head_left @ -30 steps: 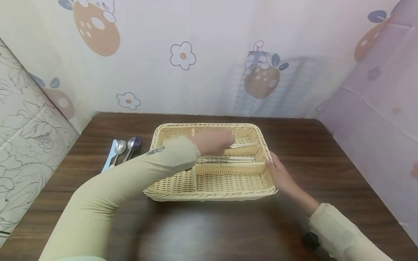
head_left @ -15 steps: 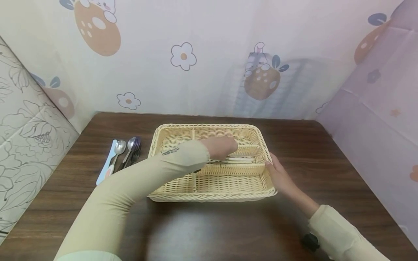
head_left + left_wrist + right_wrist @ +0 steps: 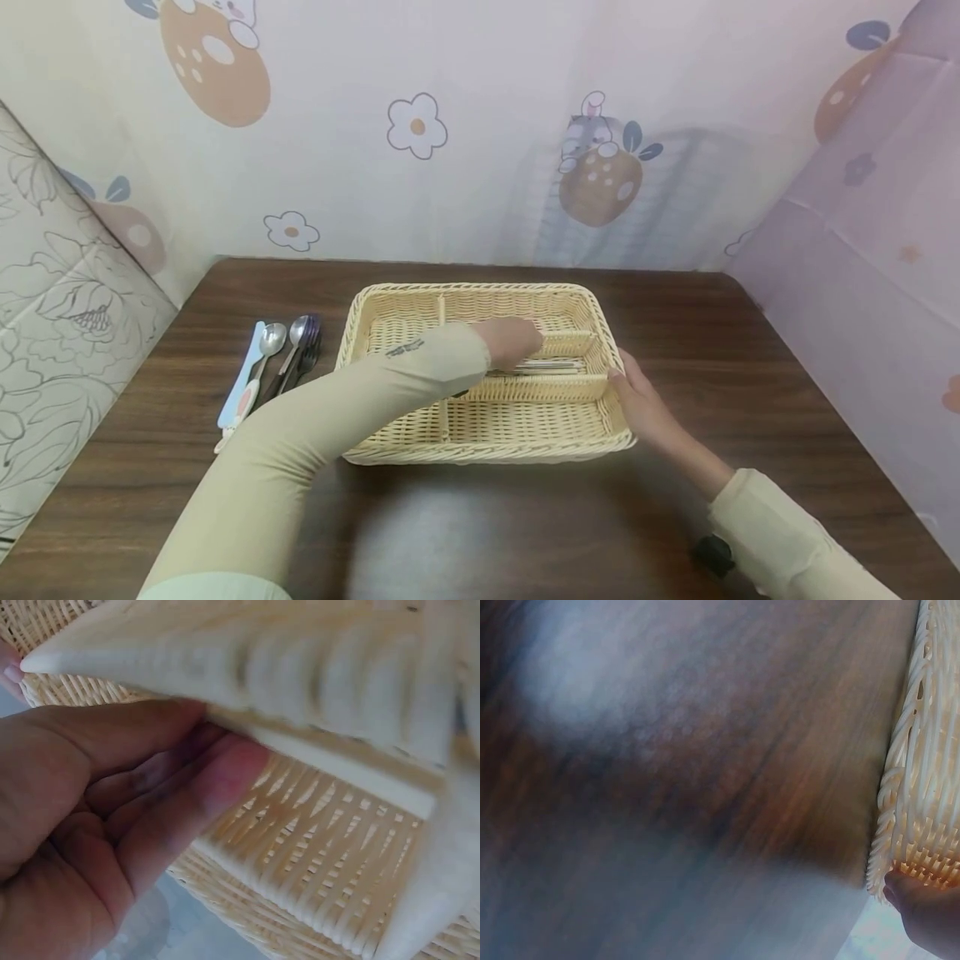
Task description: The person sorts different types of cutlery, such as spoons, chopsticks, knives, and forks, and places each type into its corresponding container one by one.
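A cream wicker basket (image 3: 487, 454) with several compartments sits on the dark wooden table. My left hand (image 3: 510, 343) reaches into its middle compartment, and the sleeve hides part of the left side. In the left wrist view, thumb and fingertips (image 3: 232, 769) pinch a slim off-white stick (image 3: 345, 765), which looks like a chopstick, just below a woven divider (image 3: 300, 675). Several thin chopstick-like pieces (image 3: 551, 367) lie in that compartment, to the right of the hand. My right hand (image 3: 641, 400) grips the basket's right end, its thumb over the rim.
Left of the basket lie a light blue flat utensil (image 3: 242, 375), a spoon with a white handle (image 3: 272, 340), another spoon (image 3: 298, 332) and a dark fork (image 3: 306, 360). A patterned cloth wall (image 3: 480, 183) stands behind the table.
My left hand has lowered slightly from the back divider into the middle compartment; the silvery stick that jutted from it no longer shows there. The right hand keeps its grip on the basket.
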### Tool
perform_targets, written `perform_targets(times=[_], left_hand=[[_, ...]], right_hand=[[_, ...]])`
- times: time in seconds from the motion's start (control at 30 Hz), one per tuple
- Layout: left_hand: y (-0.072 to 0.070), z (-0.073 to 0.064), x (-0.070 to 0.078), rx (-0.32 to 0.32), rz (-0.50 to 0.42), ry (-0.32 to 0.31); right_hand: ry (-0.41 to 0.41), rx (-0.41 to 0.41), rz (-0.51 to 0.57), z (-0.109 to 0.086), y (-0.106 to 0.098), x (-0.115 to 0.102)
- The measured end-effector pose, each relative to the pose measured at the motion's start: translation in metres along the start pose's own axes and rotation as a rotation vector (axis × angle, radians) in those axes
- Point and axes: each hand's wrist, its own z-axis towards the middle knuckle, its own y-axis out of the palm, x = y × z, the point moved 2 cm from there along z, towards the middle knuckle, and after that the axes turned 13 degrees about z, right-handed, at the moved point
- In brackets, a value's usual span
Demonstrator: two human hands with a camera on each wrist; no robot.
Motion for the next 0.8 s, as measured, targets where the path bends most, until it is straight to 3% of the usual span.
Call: perform_targets(times=[0.3,0.53,0.7,0.8], left_hand=[[0.003,0.007,0.002,0.003,0.103,0.001],[0.006,0.011,0.005,0.059,0.123,-0.006],[0.000,-0.004,-0.005,0.120,0.076,0.000],[-0.011,-0.030,-0.016,0.160,-0.111,-0.047]], right_hand=[[-0.012,-0.011,-0.004,0.000,0.001,-0.002],[-0.016,-0.002,-0.016,-0.001,0.001,-0.002],[-0.008,0.000,0.002,-0.001,0.001,-0.001],[-0.001,0.006,0.003,-0.001,0.000,-0.001]])
